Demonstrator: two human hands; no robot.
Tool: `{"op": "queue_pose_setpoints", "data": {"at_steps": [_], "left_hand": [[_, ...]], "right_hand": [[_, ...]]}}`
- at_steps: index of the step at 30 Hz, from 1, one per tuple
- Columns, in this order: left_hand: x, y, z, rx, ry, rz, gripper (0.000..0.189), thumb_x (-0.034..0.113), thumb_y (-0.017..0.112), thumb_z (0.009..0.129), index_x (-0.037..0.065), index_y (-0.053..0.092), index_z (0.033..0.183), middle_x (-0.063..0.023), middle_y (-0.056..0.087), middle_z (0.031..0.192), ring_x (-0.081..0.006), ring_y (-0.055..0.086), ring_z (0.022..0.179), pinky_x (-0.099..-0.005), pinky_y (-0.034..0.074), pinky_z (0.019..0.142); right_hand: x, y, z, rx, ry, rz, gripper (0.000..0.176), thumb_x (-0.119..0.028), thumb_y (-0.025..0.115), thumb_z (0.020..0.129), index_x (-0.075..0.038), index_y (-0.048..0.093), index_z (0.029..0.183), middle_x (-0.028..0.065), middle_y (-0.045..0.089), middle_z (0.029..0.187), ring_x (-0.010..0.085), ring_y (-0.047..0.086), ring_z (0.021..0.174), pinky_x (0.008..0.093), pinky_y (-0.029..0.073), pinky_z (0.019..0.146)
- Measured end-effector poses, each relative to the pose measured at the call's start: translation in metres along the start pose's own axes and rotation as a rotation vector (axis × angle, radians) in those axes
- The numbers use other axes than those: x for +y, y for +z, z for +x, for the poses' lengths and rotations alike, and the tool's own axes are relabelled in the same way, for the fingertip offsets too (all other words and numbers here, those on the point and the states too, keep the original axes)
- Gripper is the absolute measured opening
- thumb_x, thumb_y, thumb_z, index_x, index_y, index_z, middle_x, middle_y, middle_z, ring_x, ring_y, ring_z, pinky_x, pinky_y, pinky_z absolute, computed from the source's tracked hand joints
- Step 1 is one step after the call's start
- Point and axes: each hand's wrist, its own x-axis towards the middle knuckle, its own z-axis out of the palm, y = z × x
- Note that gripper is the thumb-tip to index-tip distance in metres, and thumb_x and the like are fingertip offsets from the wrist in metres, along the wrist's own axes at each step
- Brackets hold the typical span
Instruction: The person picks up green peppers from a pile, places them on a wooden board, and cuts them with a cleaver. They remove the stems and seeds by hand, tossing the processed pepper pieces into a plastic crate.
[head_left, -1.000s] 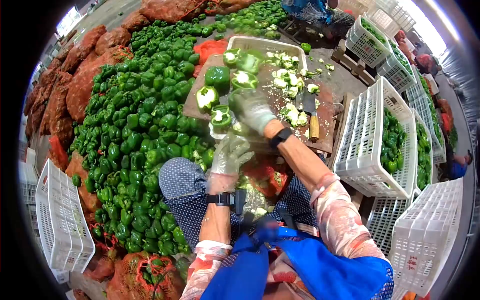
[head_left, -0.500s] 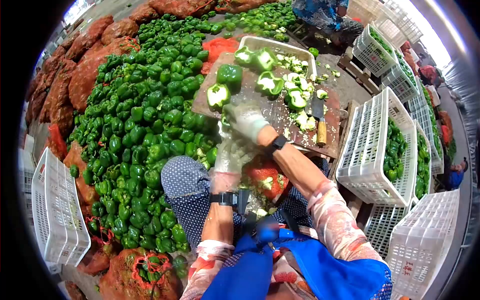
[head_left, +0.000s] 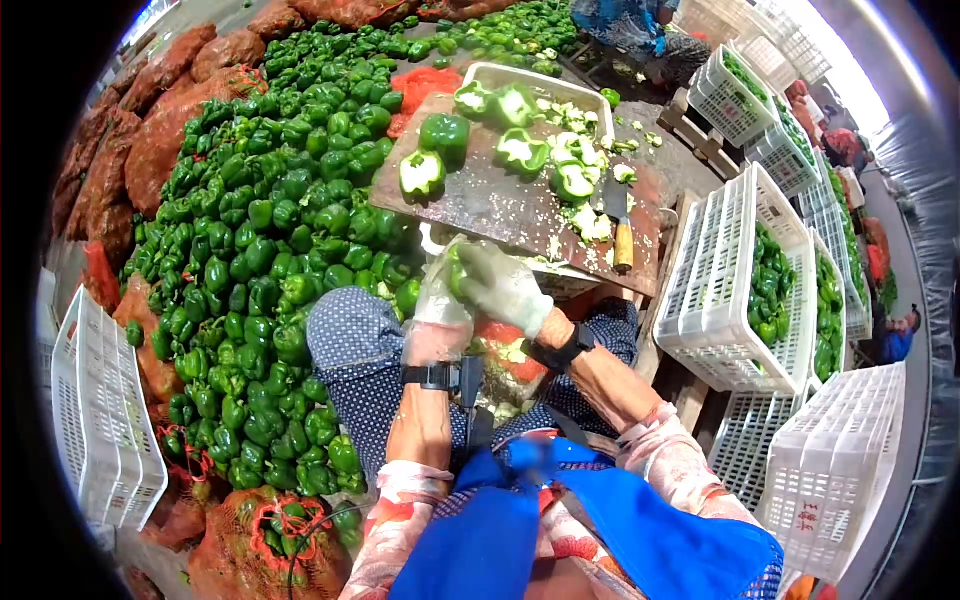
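Note:
Just below the near edge of the wooden board [head_left: 470,215], my gloved left hand [head_left: 440,305] is closed around a green bell pepper [head_left: 457,277], mostly hidden by the fingers. My gloved right hand [head_left: 505,290], slightly blurred, grips the same pepper from the right. On the board lie a whole pepper [head_left: 444,137], a cut pepper half [head_left: 422,174] with its pale inside up, and several more cut pieces. A knife with a wooden handle [head_left: 623,246] rests at the board's right side among pale cores [head_left: 590,222] and scattered seeds.
A big heap of green peppers [head_left: 260,260] spreads to the left, with red mesh sacks [head_left: 165,150] behind. White plastic crates [head_left: 705,290] stand at right, some holding peppers; another crate [head_left: 105,420] is at left. A person in blue [head_left: 620,25] sits at the far side.
Both hands have drawn back from the board's near edge toward my body, with the pepper between them. The whole view has shifted slightly left. The knife stays on the board.

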Motion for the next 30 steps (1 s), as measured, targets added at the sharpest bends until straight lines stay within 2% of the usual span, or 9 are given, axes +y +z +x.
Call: {"op": "queue_pose_setpoints", "data": {"at_steps": [6, 8, 12, 14, 16, 17, 26, 28, 30], "left_hand": [[-0.008, 0.06, -0.005, 0.185, 0.008, 0.601, 0.043, 0.025, 0.035, 0.101, 0.003, 0.046, 0.136, -0.0111, 0.052, 0.132, -0.0185, 0.051, 0.12, -0.0315, 0.042, 0.103], [-0.009, 0.068, -0.009, -0.026, 0.245, 1.191, 0.047, 0.006, 0.052, 0.09, 0.005, 0.046, 0.137, -0.01, 0.053, 0.13, -0.0183, 0.053, 0.117, -0.0315, 0.044, 0.101], [-0.016, 0.09, -0.017, 0.093, 0.086, 0.776, 0.062, -0.011, 0.06, 0.075, 0.006, 0.047, 0.134, -0.0094, 0.057, 0.125, -0.0168, 0.061, 0.1, -0.0243, 0.055, 0.076], [-0.016, 0.097, -0.015, 0.137, 0.05, 0.552, 0.051, 0.0, 0.059, 0.081, 0.006, 0.05, 0.131, -0.01, 0.059, 0.121, -0.0188, 0.064, 0.095, -0.025, 0.057, 0.07], [-0.02, 0.097, -0.01, 0.088, 0.142, 0.484, 0.039, 0.023, 0.053, 0.093, 0.005, 0.052, 0.127, -0.0113, 0.061, 0.118, -0.022, 0.064, 0.097, -0.0296, 0.058, 0.07], [-0.019, 0.095, -0.007, 0.069, 0.153, 0.529, 0.039, 0.024, 0.051, 0.094, 0.004, 0.05, 0.128, -0.013, 0.061, 0.117, -0.0225, 0.065, 0.097, -0.0321, 0.059, 0.071], [-0.036, 0.039, 0.008, -0.137, -0.109, 0.463, 0.061, 0.049, 0.051, 0.094, 0.002, 0.046, 0.133, -0.0135, 0.057, 0.12, -0.0223, 0.061, 0.102, -0.0316, 0.055, 0.081], [-0.059, 0.076, -0.004, 0.043, -0.003, 0.573, 0.068, 0.049, 0.057, 0.092, 0.003, 0.041, 0.139, -0.0164, 0.05, 0.13, -0.0277, 0.053, 0.116, -0.0422, 0.05, 0.094], [-0.053, 0.059, 0.0, 0.053, -0.099, 0.553, 0.068, 0.047, 0.058, 0.091, 0.006, 0.039, 0.142, -0.0168, 0.045, 0.137, -0.0349, 0.046, 0.124, -0.0571, 0.045, 0.098]], "right_hand": [[-0.014, -0.014, -0.012, 0.048, 0.036, 0.037, 0.036, -0.026, 0.057, 0.083, -0.002, 0.057, 0.11, 0.0219, 0.061, 0.099, 0.041, 0.06, 0.091, 0.0481, 0.049, 0.079], [-0.013, -0.019, -0.015, 0.008, 0.044, 0.074, 0.034, -0.026, 0.056, 0.083, -0.002, 0.058, 0.107, 0.0214, 0.063, 0.093, 0.0421, 0.06, 0.088, 0.0482, 0.048, 0.078], [-0.022, -0.053, -0.038, -0.141, 0.273, 1.168, 0.023, -0.02, 0.064, 0.087, -0.001, 0.061, 0.099, 0.0033, 0.063, 0.086, 0.0099, 0.061, 0.066, 0.0255, 0.05, 0.057], [-0.028, -0.078, -0.047, -0.217, 0.3, 0.97, 0.032, -0.021, 0.063, 0.087, 0.0, 0.06, 0.111, 0.0098, 0.06, 0.106, 0.0159, 0.064, 0.081, 0.0286, 0.053, 0.068], [0.032, -0.069, -0.046, 0.108, -0.189, 0.153, 0.038, -0.022, 0.063, 0.085, -0.002, 0.058, 0.117, 0.0151, 0.059, 0.114, 0.0274, 0.062, 0.098, 0.0372, 0.052, 0.081], [0.039, -0.081, -0.044, 0.07, 0.017, -0.274, 0.041, -0.025, 0.062, 0.084, -0.005, 0.058, 0.12, 0.0195, 0.057, 0.119, 0.0354, 0.058, 0.106, 0.0422, 0.048, 0.088], [0.031, -0.027, -0.057, 0.273, -0.168, -0.159, 0.041, -0.029, 0.062, 0.086, -0.005, 0.059, 0.119, 0.0164, 0.06, 0.119, 0.0329, 0.058, 0.106, 0.0442, 0.047, 0.092], [0.043, -0.048, -0.07, 0.125, 0.343, 0.672, 0.041, -0.029, 0.064, 0.089, -0.005, 0.059, 0.123, 0.0158, 0.064, 0.117, 0.0276, 0.061, 0.106, 0.0401, 0.048, 0.095], [0.066, -0.091, -0.085, 0.321, 0.449, 0.619, 0.04, -0.029, 0.066, 0.089, -0.005, 0.061, 0.12, 0.0148, 0.062, 0.123, 0.0225, 0.061, 0.109, 0.0364, 0.05, 0.095]]}}
